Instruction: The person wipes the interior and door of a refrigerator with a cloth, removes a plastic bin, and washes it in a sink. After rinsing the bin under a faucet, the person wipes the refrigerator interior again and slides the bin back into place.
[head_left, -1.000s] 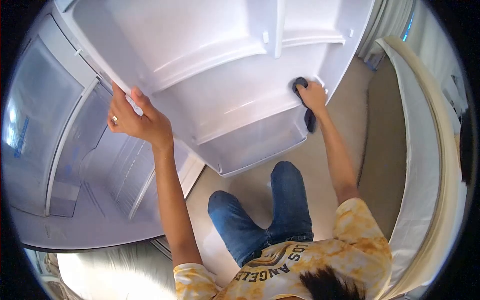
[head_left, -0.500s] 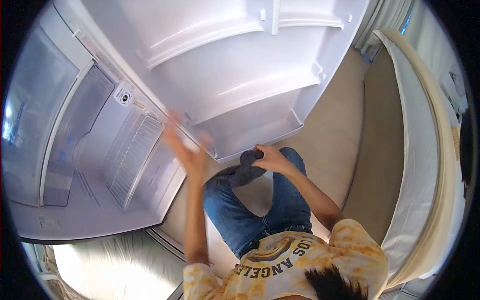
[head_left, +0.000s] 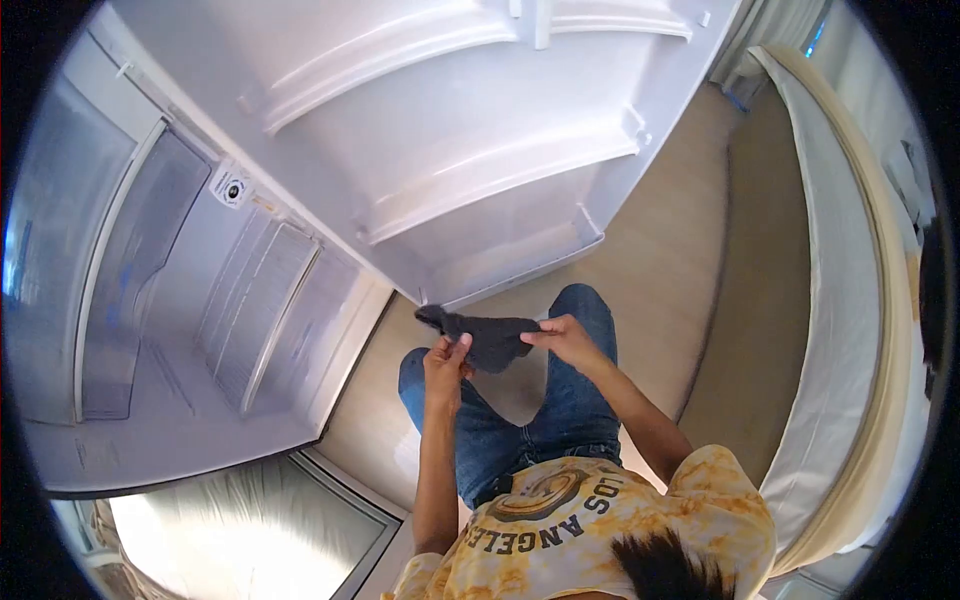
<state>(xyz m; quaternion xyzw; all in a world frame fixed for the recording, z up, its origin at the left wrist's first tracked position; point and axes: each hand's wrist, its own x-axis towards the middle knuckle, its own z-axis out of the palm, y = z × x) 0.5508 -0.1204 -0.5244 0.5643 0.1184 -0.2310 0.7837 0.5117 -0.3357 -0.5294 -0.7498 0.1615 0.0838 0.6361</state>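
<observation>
While I am looking down past my knees, my left hand (head_left: 445, 362) is pinching one side of a dark grey, crumpled cloth rag (head_left: 482, 335), and my right hand (head_left: 562, 338) is gripping its other edge, fingers closed on the fabric. The rag is hanging stretched between both hands, just below the lowest shelf of the open white plastic refrigerator door (head_left: 470, 150), above my blue jeans (head_left: 560, 400).

Left hand (head_left: 445, 365) off the fridge door (head_left: 470, 150) edge now, down pinching the dark cloth (head_left: 485, 338) too. Right hand (head_left: 565, 340) pulled back from wiping the door shelf, cloth stretched between both.
</observation>
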